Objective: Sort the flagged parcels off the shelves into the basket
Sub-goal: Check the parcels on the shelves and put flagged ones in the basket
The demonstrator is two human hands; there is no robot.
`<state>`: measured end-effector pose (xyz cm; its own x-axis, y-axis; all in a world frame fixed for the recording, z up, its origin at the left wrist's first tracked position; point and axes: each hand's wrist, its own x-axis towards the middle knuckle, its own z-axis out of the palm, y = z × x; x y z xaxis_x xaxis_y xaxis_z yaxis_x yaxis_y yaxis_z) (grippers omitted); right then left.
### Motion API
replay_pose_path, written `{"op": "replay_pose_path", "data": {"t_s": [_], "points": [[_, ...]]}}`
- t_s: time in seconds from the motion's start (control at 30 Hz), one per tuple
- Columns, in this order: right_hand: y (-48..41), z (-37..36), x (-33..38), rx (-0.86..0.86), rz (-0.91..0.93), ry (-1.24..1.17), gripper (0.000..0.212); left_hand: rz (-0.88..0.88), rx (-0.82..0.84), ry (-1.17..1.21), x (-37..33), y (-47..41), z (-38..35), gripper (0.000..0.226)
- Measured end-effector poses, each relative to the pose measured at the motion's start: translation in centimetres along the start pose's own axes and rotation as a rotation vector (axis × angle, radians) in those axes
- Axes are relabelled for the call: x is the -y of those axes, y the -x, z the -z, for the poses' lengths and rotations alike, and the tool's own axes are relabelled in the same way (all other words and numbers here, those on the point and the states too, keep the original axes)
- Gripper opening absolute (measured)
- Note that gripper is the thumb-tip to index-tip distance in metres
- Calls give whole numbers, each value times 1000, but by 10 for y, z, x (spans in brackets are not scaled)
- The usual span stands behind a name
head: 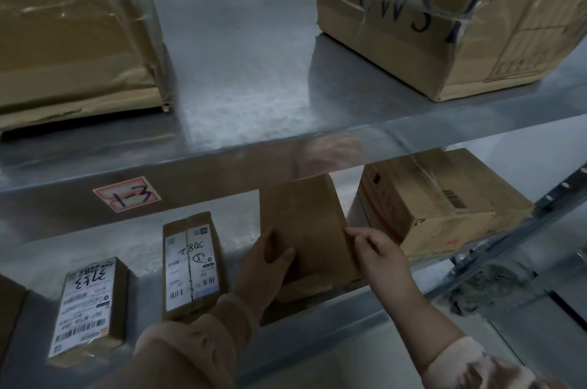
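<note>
**Head view: both hands on a plain brown parcel on the lower shelf**

A plain brown flat cardboard parcel (305,229) sits on the grey metal lower shelf (133,248), near its front lip. It is between a label-covered brown parcel (190,264) on its left and an orange-printed cardboard carton (438,198) on its right. Its long axis runs away from the person. The far end is tipped up and points towards the back of the shelf, and the near end is low at the front. The broad blank face is turned towards the camera.

The left hand (263,268) grips the parcel's left edge, with the thumb laid across the face and the other fingers hidden behind it. The right hand (378,252) touches the right edge with bent fingertips that appear to pinch it. Whether they close fully round the edge cannot be told.

A second labelled brown parcel (89,306) lies flat further left. A red-bordered tag marked "1-3" (127,194) is stuck on the beam above. On the upper shelf stand a large taped carton (73,29) and a carton lettered "CWST" (444,16).
</note>
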<state>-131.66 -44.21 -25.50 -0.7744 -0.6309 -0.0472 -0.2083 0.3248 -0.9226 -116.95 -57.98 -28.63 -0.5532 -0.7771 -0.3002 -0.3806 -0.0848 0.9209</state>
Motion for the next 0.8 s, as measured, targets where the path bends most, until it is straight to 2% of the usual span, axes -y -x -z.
{"op": "replay_pose_path", "data": {"t_s": [0.07,0.17,0.27,0.33,0.4,0.47,0.53,0.67,0.73,0.8], "points": [[0,-3,3,-12,-3,-20,23,0,6,39,1,0,2,61],[-2,-6,7,69,-210,-102,68,32,33,121,3,1,6,62],[-1,-10,12,169,-293,-287,84,85,116,140,3,1,9,73],[3,-14,17,125,-200,-263,80,31,109,-43,-3,1,10,80],[6,-21,18,95,-86,-188,65,-54,116,-108,-14,4,11,78],[11,-28,21,142,35,-127,52,-77,174,90,-27,8,14,69],[17,-36,22,220,131,-70,52,-22,182,284,-33,10,17,61],[23,-34,24,304,134,-136,54,16,138,440,-28,16,28,53],[23,-26,28,223,211,-70,43,31,190,560,-25,21,35,50],[15,-18,29,55,301,34,37,21,255,666,-23,26,39,50]]}}
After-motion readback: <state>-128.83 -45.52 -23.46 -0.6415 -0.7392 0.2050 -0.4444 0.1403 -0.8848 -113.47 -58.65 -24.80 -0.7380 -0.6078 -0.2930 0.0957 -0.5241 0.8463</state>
